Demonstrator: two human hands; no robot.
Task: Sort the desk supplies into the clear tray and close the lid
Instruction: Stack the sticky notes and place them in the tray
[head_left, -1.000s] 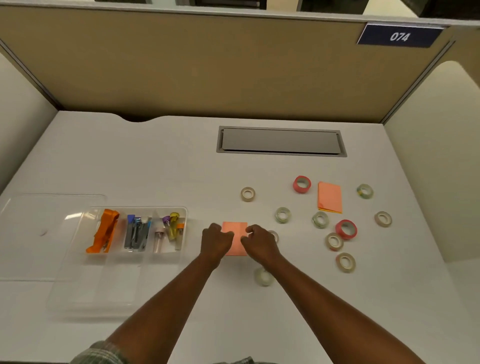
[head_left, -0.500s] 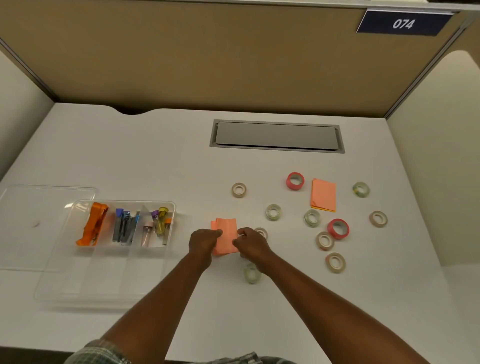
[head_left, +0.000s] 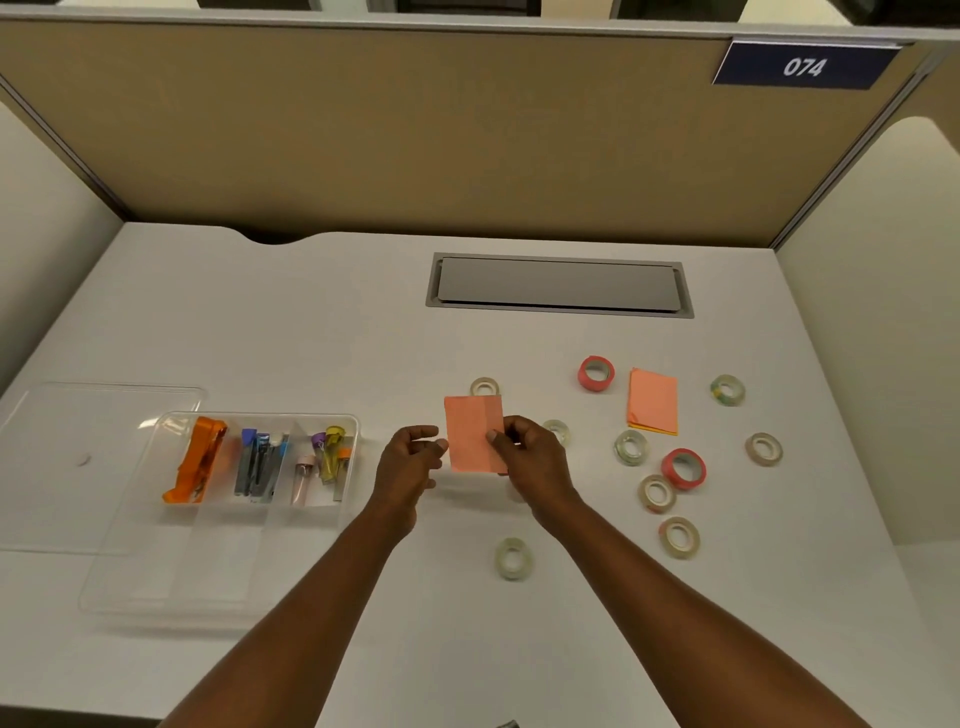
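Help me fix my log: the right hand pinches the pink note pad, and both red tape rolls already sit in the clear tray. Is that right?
Not quite. The head view shows both red tape rolls lying on the desk, outside the clear tray. The right hand does pinch the pink note pad.

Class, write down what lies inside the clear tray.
Back compartments of the clear tray hold an orange tool, blue-grey tools and small capped tubes. Stacked items hide whatever lies beneath them.

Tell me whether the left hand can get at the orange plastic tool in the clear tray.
Probably yes: the left hand hovers beside the lidless clear tray, and nothing covers the orange plastic tool.
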